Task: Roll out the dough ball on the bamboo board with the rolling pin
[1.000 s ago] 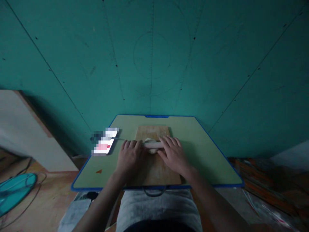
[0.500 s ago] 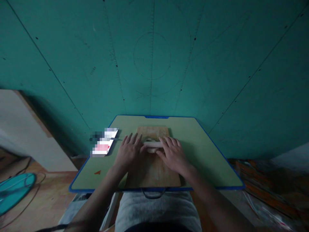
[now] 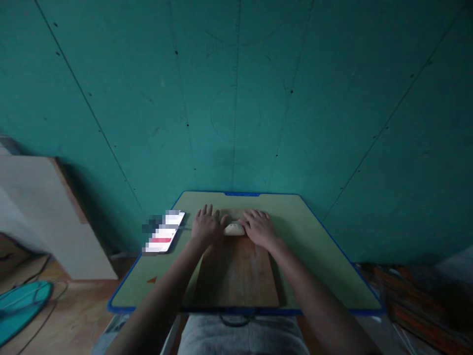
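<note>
A pale piece of dough [image 3: 234,230] lies on a wooden cutting board [image 3: 236,276] between my two hands. My left hand [image 3: 207,226] is at the dough's left side, fingers stretched forward and spread, palm down. On the other side my right hand [image 3: 259,227] lies palm down with its fingers extended, the thumb side near the dough. The pale rolling pin seen between the hands earlier is mostly hidden now, and I cannot make out its ends under the palms.
The board rests on a small pale-green table [image 3: 314,266] with a blue rim. A phone [image 3: 168,234], partly blurred, lies at the table's left edge, and a small orange triangle [image 3: 152,280] lies nearer. Behind rises a green wall [image 3: 236,98]. A white panel [image 3: 62,212] leans at left.
Both hands have moved forward over the board, toward its far end. The rolling pin, plainly visible across the dough before, is now largely out of sight. The camera view has tilted up slightly.
</note>
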A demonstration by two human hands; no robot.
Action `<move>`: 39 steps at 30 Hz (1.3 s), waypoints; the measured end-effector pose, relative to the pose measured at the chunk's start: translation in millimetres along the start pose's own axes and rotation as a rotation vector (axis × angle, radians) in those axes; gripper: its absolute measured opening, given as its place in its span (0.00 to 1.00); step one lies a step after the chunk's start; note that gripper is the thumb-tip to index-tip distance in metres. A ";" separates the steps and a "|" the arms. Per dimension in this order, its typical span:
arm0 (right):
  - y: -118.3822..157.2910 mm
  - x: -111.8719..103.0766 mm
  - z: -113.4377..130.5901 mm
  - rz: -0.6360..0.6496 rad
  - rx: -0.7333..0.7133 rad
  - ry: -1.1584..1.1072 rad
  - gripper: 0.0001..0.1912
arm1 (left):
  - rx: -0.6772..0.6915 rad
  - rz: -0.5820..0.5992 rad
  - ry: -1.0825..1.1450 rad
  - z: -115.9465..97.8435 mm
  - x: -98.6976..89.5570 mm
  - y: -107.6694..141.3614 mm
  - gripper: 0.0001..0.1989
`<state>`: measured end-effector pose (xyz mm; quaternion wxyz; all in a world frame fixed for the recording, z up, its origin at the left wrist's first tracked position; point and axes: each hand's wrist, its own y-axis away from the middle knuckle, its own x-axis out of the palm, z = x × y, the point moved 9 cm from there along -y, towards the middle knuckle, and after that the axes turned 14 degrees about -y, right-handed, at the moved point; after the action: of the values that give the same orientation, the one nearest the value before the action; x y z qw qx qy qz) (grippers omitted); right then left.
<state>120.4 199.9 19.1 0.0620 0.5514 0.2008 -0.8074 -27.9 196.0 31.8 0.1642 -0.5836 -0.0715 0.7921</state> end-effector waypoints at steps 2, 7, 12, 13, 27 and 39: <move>5.7 -0.9 1.9 -0.015 -0.001 -0.006 0.27 | -0.006 -0.007 -0.003 -0.2 -1.6 4.8 0.24; 39.2 -6.7 14.9 -0.041 -0.065 -0.029 0.28 | 0.012 -0.111 0.063 -3.1 -9.4 36.0 0.25; 67.2 -12.2 25.2 -0.082 -0.127 -0.061 0.26 | 0.058 -0.120 0.143 -5.1 -13.6 62.5 0.19; 72.1 -12.1 25.4 -0.091 -0.128 -0.066 0.27 | 0.061 -0.122 0.153 -4.5 -14.0 67.6 0.18; 67.6 -12.7 24.2 -0.024 -0.131 -0.070 0.27 | 0.078 -0.081 0.134 -8.1 -14.1 66.2 0.25; 2.5 3.8 1.0 -0.016 -0.031 -0.007 0.28 | 0.018 -0.069 0.067 -5.3 -7.9 3.8 0.19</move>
<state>118.9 197.6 15.3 0.0648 0.5458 0.2174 -0.8066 -21.4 189.3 36.2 0.1992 -0.6055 -0.0789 0.7665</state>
